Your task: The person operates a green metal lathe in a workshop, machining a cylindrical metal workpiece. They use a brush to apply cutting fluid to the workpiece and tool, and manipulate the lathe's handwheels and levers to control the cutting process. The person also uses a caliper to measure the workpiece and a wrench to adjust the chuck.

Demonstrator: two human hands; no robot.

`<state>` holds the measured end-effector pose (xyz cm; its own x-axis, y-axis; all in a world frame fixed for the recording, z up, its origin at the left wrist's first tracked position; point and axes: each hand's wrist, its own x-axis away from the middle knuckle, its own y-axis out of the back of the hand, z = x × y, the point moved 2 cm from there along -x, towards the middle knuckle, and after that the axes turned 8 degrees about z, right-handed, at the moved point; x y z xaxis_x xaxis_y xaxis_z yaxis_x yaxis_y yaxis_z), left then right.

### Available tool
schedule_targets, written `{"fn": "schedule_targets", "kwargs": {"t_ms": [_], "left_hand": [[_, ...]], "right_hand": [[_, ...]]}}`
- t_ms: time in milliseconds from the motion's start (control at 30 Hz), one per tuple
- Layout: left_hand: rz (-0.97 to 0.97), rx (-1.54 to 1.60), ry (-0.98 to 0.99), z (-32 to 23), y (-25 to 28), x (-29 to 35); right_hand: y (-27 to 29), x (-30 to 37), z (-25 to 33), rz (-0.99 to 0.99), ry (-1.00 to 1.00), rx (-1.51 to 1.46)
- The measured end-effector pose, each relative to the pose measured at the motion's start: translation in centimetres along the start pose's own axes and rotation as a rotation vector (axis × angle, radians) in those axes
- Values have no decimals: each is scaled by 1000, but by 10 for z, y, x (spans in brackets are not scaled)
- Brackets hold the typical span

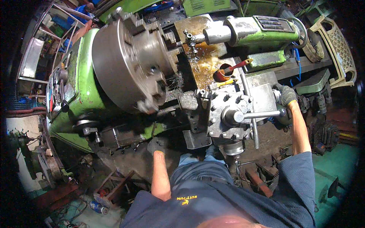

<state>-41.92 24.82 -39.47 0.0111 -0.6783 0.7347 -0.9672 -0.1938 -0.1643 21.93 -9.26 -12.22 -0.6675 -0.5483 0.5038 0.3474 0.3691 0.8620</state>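
Green workshop floor beside the lathe | your hands well apart: right hand wrapped on a metal knob right of the tool post; left hand at a thin dark rod below the blurred chuck, grip unclear

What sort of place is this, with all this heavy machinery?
Most likely a metalworking or machine shop. The clues are parts of a big lathe: a heavy round chuck, a green tailstock facing it, and a square, bolted tool post with a long handle.
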Motion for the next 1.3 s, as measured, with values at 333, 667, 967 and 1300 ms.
{"fn": "schedule_targets", "kwargs": {"t_ms": [333, 667, 967, 1300], "left_hand": [[-70, 17, 265, -25, -9, -6], [-22, -65, 267, -17, 6, -24], [-24, -69, 282, -22, 1, -18], [-35, 1, 298, -16, 10, -27]], "right_hand": [[4, 5, 4, -38, 27, 51], [0, 2, 1, -29, 31, 22], [-5, -5, -5, -7, 22, 25], [-8, -5, -7, -15, 47, 18]]}}
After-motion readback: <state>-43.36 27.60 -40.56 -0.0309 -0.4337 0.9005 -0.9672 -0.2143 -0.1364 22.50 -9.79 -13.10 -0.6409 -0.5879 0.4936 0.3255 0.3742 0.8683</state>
